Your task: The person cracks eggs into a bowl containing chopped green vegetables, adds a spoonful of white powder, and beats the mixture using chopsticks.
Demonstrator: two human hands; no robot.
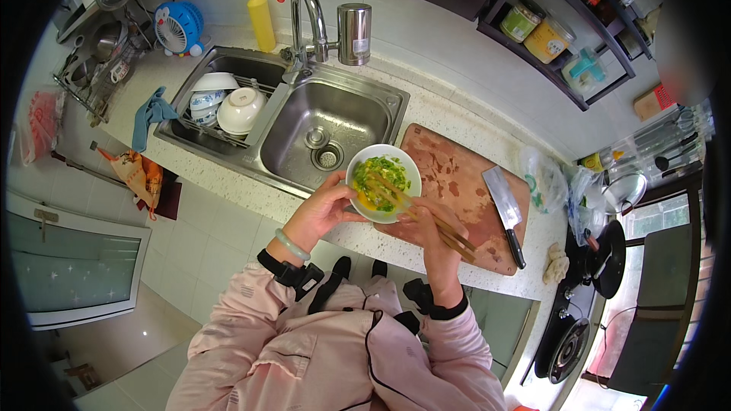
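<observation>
My left hand [326, 205] grips the left side of a white bowl [415, 166], thumb near the rim. Inside lie chopped green vegetable pieces [377, 168] and yellow beaten egg [365, 201]. A pair of wooden chopsticks [448, 234] is held in my right hand [437, 222], their tips down in the mixture. The bowl is over the counter between the sink and a reddish-brown cutting board [437, 154], covering part of the board's left edge. On the board's right side rests a cleaver [502, 197] with a black handle, its blade wet.
A steel double sink [337, 103] lies at the back left, with white bowls [241, 109] on a rack in one basin. The faucet [297, 17] arches above. Plastic bags [542, 180] and a gas stove [562, 325] with a black wok [608, 262] stand to the right.
</observation>
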